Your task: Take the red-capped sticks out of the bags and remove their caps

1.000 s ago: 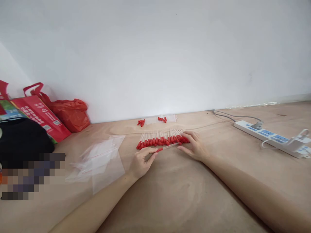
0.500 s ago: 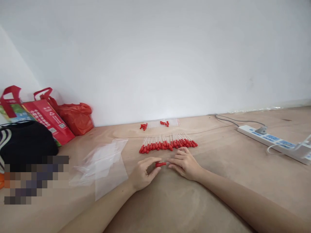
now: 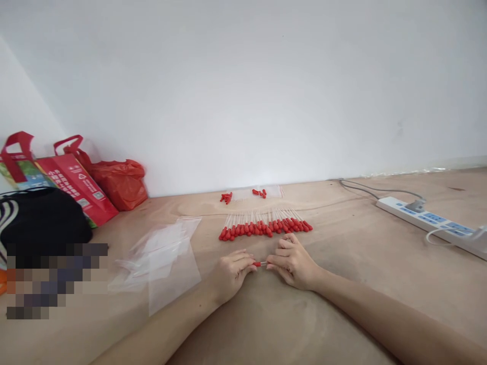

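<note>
The left hand [image 3: 234, 274] pinches the red bulb [image 3: 257, 264] and the right hand [image 3: 292, 264] grips the clear stem [image 3: 264, 263], probably to align them, in front of the dropper row [image 3: 264, 228], whose bulbs face the person, perhaps for easy reach. The red bag [image 3: 72, 182] carries white characters, too small for reading surely.

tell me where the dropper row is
In the head view, the dropper row lies just below centre, beyond the left hand and the right hand, right of the plastic bags.
</note>
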Tool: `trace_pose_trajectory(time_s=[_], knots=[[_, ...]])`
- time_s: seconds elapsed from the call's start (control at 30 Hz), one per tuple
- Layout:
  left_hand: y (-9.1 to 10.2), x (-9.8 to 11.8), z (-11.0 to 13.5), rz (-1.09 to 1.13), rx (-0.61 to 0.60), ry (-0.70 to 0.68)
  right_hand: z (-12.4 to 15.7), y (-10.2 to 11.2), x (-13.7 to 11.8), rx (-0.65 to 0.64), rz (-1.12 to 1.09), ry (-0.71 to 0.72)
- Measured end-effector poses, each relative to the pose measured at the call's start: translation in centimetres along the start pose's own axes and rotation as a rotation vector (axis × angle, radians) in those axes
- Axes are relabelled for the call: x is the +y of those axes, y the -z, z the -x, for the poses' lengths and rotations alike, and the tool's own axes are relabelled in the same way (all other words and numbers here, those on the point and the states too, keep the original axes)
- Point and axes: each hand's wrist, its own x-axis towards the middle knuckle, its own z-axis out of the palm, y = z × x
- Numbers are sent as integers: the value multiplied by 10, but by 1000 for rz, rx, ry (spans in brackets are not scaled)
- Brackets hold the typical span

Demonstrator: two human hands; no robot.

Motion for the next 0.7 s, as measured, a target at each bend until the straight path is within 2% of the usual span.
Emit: trace_pose_trajectory(time_s=[0.27,0.47,0.7], knots=[[2,0,2,27,7,26,4,2,1,3,-6,7],[13,-10,11,-46,75,193,21,10,18,-16,6,-227],[9,-13,9,-157,132,348,17,3,13,-67,-29,-386]])
